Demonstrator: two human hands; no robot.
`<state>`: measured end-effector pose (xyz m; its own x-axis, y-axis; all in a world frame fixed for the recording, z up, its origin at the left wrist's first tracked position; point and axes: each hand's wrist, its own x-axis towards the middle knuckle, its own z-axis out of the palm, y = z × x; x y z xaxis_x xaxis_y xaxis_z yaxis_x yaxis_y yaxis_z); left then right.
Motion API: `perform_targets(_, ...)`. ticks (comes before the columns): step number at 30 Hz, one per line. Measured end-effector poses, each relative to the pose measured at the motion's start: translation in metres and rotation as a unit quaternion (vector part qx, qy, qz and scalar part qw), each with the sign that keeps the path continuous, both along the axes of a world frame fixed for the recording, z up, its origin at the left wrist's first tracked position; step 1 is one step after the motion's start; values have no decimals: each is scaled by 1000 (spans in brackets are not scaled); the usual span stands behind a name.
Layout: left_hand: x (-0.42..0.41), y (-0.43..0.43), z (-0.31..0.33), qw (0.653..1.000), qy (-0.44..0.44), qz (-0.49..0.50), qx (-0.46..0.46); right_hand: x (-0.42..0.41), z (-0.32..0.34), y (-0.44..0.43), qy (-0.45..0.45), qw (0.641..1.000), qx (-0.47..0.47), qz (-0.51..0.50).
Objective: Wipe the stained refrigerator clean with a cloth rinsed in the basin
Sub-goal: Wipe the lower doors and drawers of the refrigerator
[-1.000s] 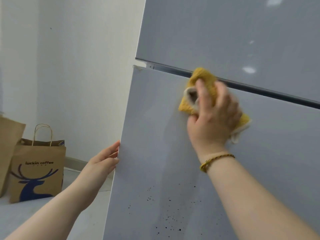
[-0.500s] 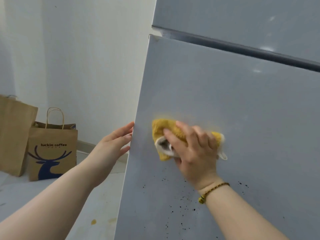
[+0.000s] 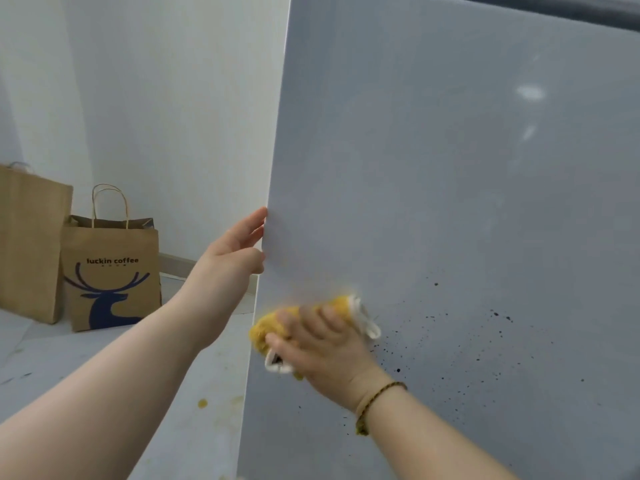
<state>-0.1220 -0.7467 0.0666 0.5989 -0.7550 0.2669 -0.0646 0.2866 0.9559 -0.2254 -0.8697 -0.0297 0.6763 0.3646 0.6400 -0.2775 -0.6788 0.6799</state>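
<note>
The grey lower door of the refrigerator (image 3: 433,174) fills the right of the view. Small black specks (image 3: 450,341) are scattered over its lower part. My right hand (image 3: 325,351) presses a yellow cloth (image 3: 270,327) with white trim flat against the door near its left edge, beside the specks. My left hand (image 3: 232,251) holds the door's left edge higher up, fingers curled around it. No basin is in view.
Two brown paper bags stand on the floor by the white wall at the left: a plain one (image 3: 27,244) and one printed with a blue deer (image 3: 110,275). Yellowish spots (image 3: 202,403) mark the pale floor near the door's edge.
My right hand has swept the cloth down the door, from just under the gap between the doors to the speckled area near the left edge. My left hand stayed on the door's edge.
</note>
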Motion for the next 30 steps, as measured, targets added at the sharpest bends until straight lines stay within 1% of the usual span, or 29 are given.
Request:
perform_targets(2,-5,0,-2,1000,-14,7,3,-12,36,-7,-104,994,26,7)
perform_targets(4,-10,-2,-5,998,-56,21,13,-24,70,-15,-204,977,56,-24)
perform_targets(6,-17,-5,-9,992,-112,43,36,-31,80,-17,-262,961,78,-45)
perform_targets(7,-21,-7,-11,988,-140,55,45,-32,74,-17,-266,960,73,-44)
perform_targets(9,-28,-11,-17,975,-200,78,52,-35,45,-18,-218,974,45,-32)
perform_targets(11,-33,-12,-24,955,-277,95,42,-43,9,-22,-125,992,24,-24)
perform_targets(13,-33,-12,-32,927,-360,108,26,-54,-17,-22,-16,1000,3,-24)
perform_targets(15,-33,-13,-41,899,-422,114,36,-65,-25,-24,64,998,-23,-17)
perform_targets(16,-33,-14,-47,887,-445,116,54,-71,-20,-26,87,996,-30,-9)
perform_targets(17,-32,-15,-52,871,-470,124,69,-77,-7,-30,85,996,-30,4)
perform_targets(18,-31,-16,-58,852,-501,131,75,-83,12,-34,55,998,-24,20)
perform_targets(19,-30,-18,-65,833,-532,136,75,-91,35,-40,6,999,-17,30)
perform_targets(21,-31,-21,-73,794,-584,149,73,-108,80,-51,-105,994,6,10)
perform_targets(23,-35,-28,-80,768,-619,155,62,-120,106,-56,-219,974,50,-29)
perform_targets(25,-41,-35,-87,751,-637,166,56,-121,98,-53,-288,953,84,-46)
perform_targets(27,-43,-40,-92,730,-653,191,59,-115,66,-49,-291,952,81,-56)
perform_targets(28,-44,-43,-94,720,-661,203,64,-114,47,-48,-272,957,75,-61)
perform_targets(30,-43,-47,-96,705,-671,218,72,-116,10,-50,-205,974,59,-73)
